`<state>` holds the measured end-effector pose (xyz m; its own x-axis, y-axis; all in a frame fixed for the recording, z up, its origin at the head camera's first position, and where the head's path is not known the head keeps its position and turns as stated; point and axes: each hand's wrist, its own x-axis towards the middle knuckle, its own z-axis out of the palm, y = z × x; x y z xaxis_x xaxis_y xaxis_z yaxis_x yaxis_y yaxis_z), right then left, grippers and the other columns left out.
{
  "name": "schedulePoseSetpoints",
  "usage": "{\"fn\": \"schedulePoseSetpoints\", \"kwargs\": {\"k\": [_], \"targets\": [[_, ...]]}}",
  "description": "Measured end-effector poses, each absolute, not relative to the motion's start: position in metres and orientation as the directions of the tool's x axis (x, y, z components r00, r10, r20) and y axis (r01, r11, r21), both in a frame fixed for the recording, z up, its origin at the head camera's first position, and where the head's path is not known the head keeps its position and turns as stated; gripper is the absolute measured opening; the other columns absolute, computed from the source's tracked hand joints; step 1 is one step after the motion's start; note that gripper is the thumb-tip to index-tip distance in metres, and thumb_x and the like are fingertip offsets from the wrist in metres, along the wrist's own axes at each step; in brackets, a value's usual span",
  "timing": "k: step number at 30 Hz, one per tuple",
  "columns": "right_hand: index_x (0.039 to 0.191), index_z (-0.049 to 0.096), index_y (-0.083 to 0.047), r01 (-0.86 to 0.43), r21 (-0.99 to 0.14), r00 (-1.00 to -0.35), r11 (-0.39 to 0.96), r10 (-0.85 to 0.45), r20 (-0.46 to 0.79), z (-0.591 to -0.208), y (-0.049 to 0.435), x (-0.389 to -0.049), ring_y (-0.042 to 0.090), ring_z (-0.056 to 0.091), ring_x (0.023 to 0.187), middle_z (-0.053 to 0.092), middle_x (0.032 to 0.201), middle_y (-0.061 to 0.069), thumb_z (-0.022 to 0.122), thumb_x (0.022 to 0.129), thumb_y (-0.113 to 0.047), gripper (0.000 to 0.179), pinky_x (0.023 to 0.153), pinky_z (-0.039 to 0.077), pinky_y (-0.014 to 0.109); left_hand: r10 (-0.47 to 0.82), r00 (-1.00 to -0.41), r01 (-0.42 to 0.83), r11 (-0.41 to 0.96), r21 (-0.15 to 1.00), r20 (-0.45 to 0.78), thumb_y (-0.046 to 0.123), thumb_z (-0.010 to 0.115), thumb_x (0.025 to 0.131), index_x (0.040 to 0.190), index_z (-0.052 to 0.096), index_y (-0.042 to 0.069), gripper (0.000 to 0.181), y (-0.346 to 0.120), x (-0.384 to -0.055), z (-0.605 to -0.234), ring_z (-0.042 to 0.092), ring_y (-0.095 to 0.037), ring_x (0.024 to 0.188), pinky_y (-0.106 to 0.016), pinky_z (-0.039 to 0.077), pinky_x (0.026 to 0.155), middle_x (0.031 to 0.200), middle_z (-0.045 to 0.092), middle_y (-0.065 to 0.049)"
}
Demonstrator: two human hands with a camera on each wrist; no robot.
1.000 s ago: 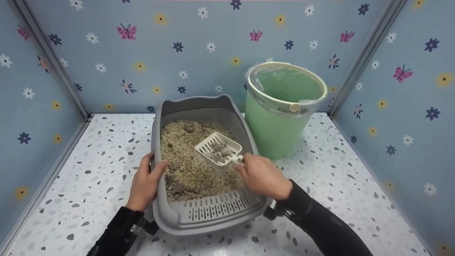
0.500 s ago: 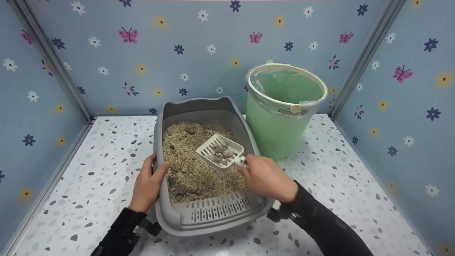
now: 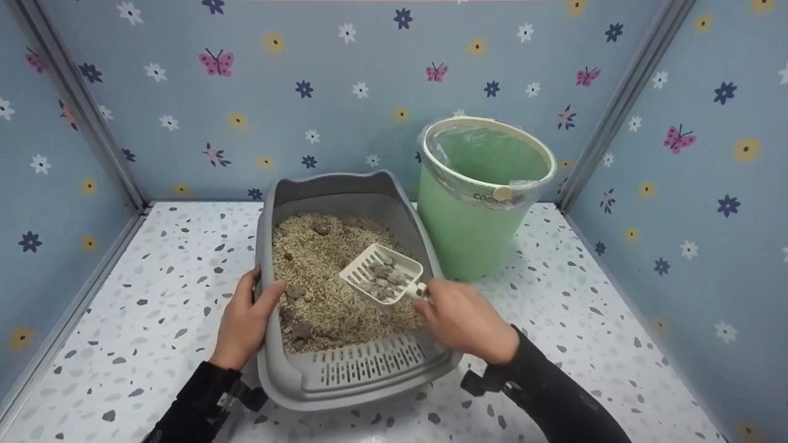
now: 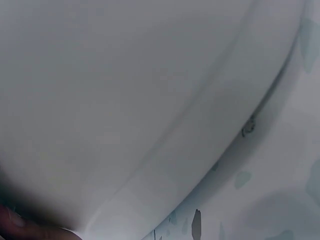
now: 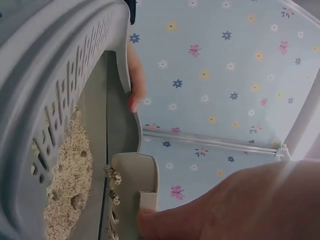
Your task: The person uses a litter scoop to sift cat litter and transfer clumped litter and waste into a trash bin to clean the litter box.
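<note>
A grey litter box [image 3: 345, 403] holds tan pellet litter [image 3: 326, 258] with several dark clumps in it. My right hand [image 3: 468, 317] grips the handle of a cream slotted litter scoop [image 3: 357, 271] over the right part of the box. Greyish clumps [image 3: 385, 277] lie in the scoop's bowl; the right wrist view shows the scoop [image 5: 132, 180] held level above the litter. My left hand [image 3: 246, 323] holds the box's left rim, thumb over the top edge and fingers down the outside. In the left wrist view, only fingers [image 4: 30, 225] show beside the box's outer wall [image 4: 125, 100].
A green trash bin [image 3: 468, 240] with a clear plastic liner stands right behind the box's right side. The speckled white surface [image 3: 154, 295] runs out to blue flowered panels [image 3: 345, 111] at the back and both sides.
The view has shifted a little. The right hand and the loaded scoop sit slightly lower over the box. The left hand keeps its hold on the rim.
</note>
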<state>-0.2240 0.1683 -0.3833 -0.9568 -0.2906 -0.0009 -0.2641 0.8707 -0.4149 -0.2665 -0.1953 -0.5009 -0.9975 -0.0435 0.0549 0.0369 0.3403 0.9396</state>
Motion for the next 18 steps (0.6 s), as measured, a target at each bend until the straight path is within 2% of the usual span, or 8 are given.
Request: {"fn": "schedulePoseSetpoints", "kwargs": {"k": [10,18], "targets": [[0.102,0.064,-0.013,-0.308,-0.422,-0.946,0.853,-0.322,0.039,-0.373,0.165,-0.241,0.019,0.062,0.074,0.062,0.083,0.000,0.067,0.114,-0.033,0.023,0.066,0.058,0.039,-0.048,-0.997,0.035,0.350,0.936,0.056,0.061,0.057,0.112,0.179,0.023,0.014,0.088,-0.196,-0.264,-0.499,0.048,-0.049,0.152,-0.063,0.041,0.124,0.180,0.031,-0.021],[0.105,0.065,-0.013,-0.276,-0.428,-0.956,0.861,-0.293,0.027,-0.333,0.174,-0.252,0.022,0.062,0.077,0.063,0.088,0.002,0.062,0.115,-0.038,0.027,0.069,0.057,0.042,-0.031,-0.998,0.044,0.359,0.932,0.059,0.064,0.054,0.112,0.180,0.020,0.014,0.091,-0.197,-0.265,-0.500,0.037,-0.046,0.160,-0.061,0.034,0.130,0.183,0.025,-0.017]]}}
